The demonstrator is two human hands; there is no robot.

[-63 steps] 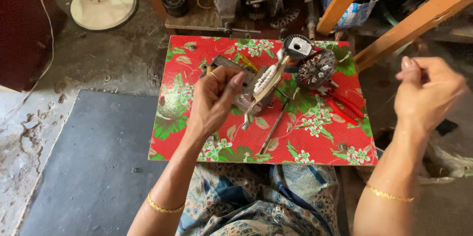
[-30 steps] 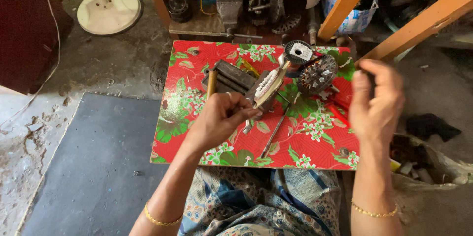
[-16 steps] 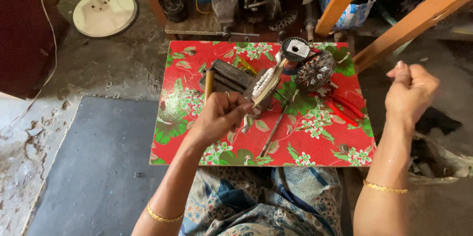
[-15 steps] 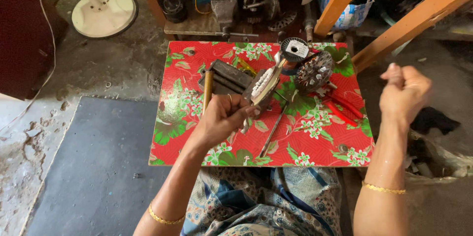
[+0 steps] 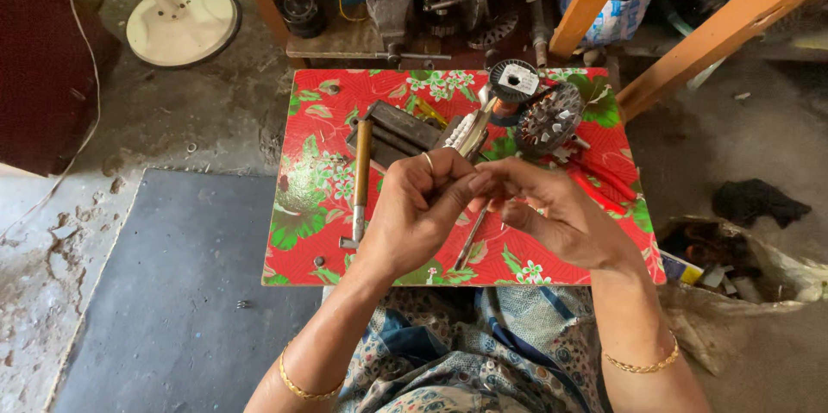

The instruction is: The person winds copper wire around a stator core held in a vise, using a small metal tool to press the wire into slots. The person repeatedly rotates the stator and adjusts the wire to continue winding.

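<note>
Left hand: the left hand (image 5: pixel 412 215) is raised over the middle of the board, fingers curled and pressed together around a small part that is hidden by the fingers; a ring sits on one finger.
Right hand: the right hand (image 5: pixel 552 215) meets the left at the fingertips, thumb and forefinger closed in a pinch; what they pinch is too small to tell.
Work position: both hands touch each other above the flowered board (image 5: pixel 302 206), near its front edge.
Board: red, rectangular, printed with green leaves and white flowers, resting across the seated person's lap.
Hammer: a wooden-handled hammer (image 5: pixel 360 173) lies upright on the board, just left of the left hand.
Dark block: a dark metal block (image 5: pixel 392 130) lies behind the hands, tilted.
Wire spool: a round black spool (image 5: pixel 513 82) with a white rectangular label on top and copper wire on its core stands at the far edge of the board.
Wound core: a round slotted motor core (image 5: pixel 552 117) lies just right of the spool, touching it.
Red tool: red handles (image 5: pixel 608 178) lie at the right side of the board.
Floor, right: an open sack (image 5: pixel 733 266) holding scrap and a small yellow-and-blue package.
Floor, left: a white round stand base (image 5: pixel 183 25).
</note>
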